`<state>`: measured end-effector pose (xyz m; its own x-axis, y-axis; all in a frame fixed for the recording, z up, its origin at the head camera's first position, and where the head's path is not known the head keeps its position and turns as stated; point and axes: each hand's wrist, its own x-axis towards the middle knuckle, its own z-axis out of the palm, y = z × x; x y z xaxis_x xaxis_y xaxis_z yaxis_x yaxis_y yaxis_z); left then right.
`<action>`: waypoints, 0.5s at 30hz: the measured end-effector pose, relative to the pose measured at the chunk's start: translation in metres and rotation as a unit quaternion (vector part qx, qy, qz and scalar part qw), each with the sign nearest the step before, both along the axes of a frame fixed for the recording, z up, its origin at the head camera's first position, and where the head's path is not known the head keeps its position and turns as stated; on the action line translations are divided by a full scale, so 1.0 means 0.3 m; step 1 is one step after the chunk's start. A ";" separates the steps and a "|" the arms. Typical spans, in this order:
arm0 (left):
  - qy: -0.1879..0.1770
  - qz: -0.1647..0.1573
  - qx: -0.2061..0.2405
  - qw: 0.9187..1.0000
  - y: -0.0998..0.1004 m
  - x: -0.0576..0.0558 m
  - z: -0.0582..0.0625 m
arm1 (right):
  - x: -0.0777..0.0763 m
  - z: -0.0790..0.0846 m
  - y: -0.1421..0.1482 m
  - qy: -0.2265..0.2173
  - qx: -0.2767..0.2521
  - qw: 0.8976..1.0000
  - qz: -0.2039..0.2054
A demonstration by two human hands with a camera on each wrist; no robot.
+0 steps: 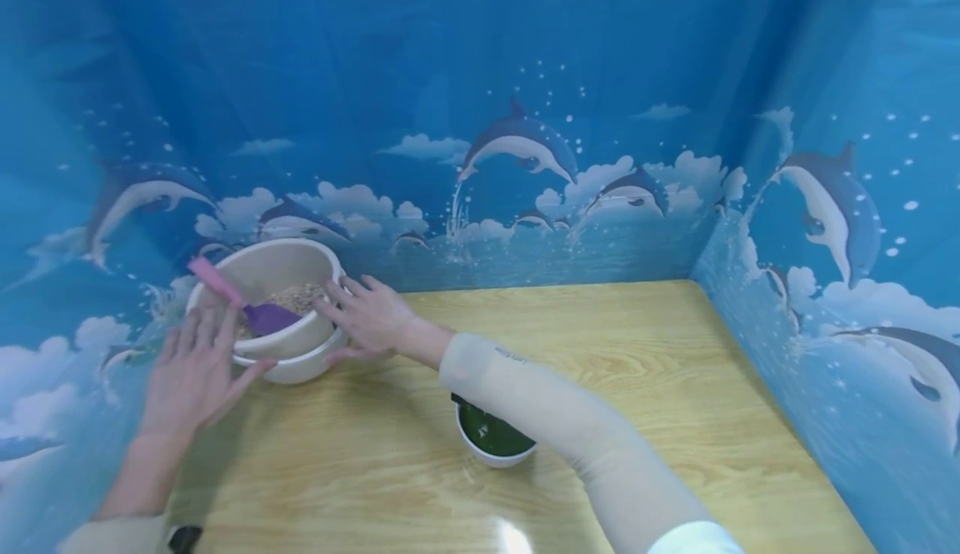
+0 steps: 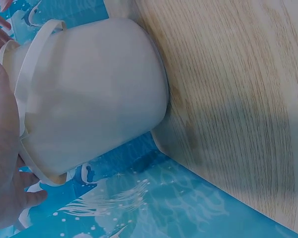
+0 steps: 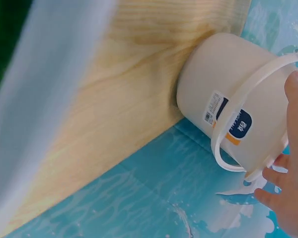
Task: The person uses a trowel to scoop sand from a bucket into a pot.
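Note:
An off-white plastic bucket (image 1: 296,344) stands at the far left of the table. Brownish grains (image 1: 298,297) lie inside it, along with a small shovel (image 1: 272,318) that has a purple blade and pink handle. My left hand (image 1: 187,371) touches the near left of the rim, fingers extended and thumb along the front. At the right side, my right hand (image 1: 378,316) touches the rim with spread, slightly bent fingers. The bucket's handle (image 2: 29,74) hangs down its side in the left wrist view. A label (image 3: 231,119) shows on the wall in the right wrist view.
A white-rimmed round container with a dark green inside (image 1: 495,437) stands on the wood-grain table (image 1: 360,471), partly hidden under my right forearm. Blue dolphin-print sheeting (image 1: 450,54) encloses the back and both sides, close beside the bucket.

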<state>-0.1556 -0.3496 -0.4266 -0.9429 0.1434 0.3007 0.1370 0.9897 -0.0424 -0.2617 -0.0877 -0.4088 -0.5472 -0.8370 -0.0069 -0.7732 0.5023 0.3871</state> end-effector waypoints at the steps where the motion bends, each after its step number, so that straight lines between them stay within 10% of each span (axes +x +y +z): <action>1: -0.003 0.002 0.003 1.000 0.002 -0.001 -0.001 | -0.002 0.003 0.000 0.004 0.005 1.000 0.000; 15: -0.025 0.006 0.021 0.999 0.018 -0.001 0.004 | -0.014 0.024 -0.003 -0.005 0.027 1.000 0.002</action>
